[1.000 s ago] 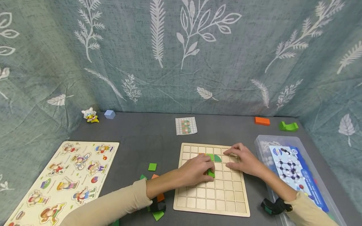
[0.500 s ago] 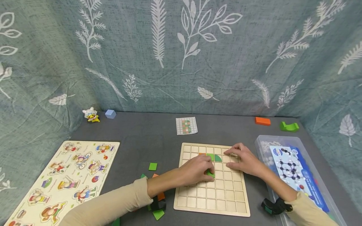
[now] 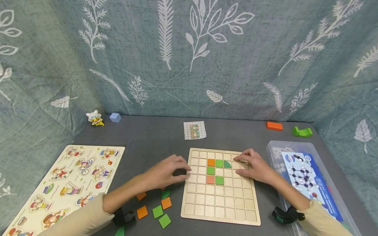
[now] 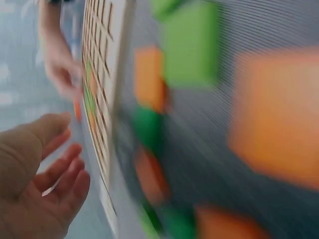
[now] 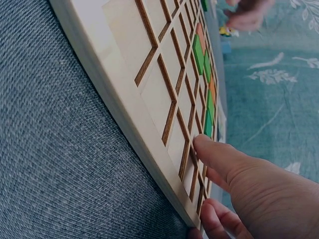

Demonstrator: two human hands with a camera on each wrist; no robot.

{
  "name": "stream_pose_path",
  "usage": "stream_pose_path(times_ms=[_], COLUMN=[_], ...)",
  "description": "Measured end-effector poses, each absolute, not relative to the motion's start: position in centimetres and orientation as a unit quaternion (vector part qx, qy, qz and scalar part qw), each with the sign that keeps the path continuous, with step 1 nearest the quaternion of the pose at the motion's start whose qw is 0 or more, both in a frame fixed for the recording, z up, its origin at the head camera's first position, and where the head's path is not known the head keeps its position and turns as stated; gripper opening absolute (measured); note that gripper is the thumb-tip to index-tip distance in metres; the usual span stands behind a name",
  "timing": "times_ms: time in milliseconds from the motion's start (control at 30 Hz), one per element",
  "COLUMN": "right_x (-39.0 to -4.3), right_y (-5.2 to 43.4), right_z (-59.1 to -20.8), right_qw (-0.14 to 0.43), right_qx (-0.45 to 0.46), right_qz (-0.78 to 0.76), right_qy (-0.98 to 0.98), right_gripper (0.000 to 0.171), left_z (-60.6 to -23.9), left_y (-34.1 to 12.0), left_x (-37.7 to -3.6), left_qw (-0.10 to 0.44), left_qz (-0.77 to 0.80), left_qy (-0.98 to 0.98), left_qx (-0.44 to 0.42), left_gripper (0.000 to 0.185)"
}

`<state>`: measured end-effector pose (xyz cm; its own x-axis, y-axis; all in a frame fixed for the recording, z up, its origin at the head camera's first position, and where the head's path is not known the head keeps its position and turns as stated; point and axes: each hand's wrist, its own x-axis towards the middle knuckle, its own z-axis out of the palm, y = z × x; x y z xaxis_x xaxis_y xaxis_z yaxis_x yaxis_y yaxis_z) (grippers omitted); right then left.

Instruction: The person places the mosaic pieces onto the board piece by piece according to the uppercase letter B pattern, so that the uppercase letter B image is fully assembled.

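Dark grey tabletop (image 3: 153,137), backed by teal cloth with white leaf print. Wooden grid board (image 3: 220,209) flat at centre, long axis running 12 to 6 o'clock. Six tiles seated in upper rows: orange (image 3: 211,162), green (image 3: 219,163), green quarter-round (image 3: 227,164), green, salmon, green. Right hand (image 3: 254,167) flat on board at 2 o'clock, fingers straight, holding nothing. Left hand (image 3: 165,173) off board's 9 o'clock edge, fingers loosely bent, nothing gripped. Loose orange and green tiles (image 3: 157,211) at 7 o'clock. Pattern card (image 3: 194,130) at 12 o'clock; print unreadable.
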<state>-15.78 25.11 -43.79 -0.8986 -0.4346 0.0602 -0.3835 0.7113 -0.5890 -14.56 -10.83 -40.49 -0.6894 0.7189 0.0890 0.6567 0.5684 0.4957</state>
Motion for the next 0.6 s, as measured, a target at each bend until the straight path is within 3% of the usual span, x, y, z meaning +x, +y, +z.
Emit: stream_pose_path(times_ms=[267,600], right_x=[-15.8,-15.9], right_y=[25.1,25.1], right_z=[-43.7,-44.0], right_qw=[0.042,0.051], right_qx=[-0.223,-0.216], right_qz=[-0.308,-0.308], right_qy=[0.924,0.925], right_gripper=[0.038,0.038], left_z=[-41.9,-42.4], left_y=[-20.0,-21.7], left_x=[-13.0,-10.9], left_qw=[0.080,0.056], left_qz=[0.327,0.337], left_qy=[0.882,0.877], left_qx=[0.330,0.338], left_gripper=[0.019,0.018])
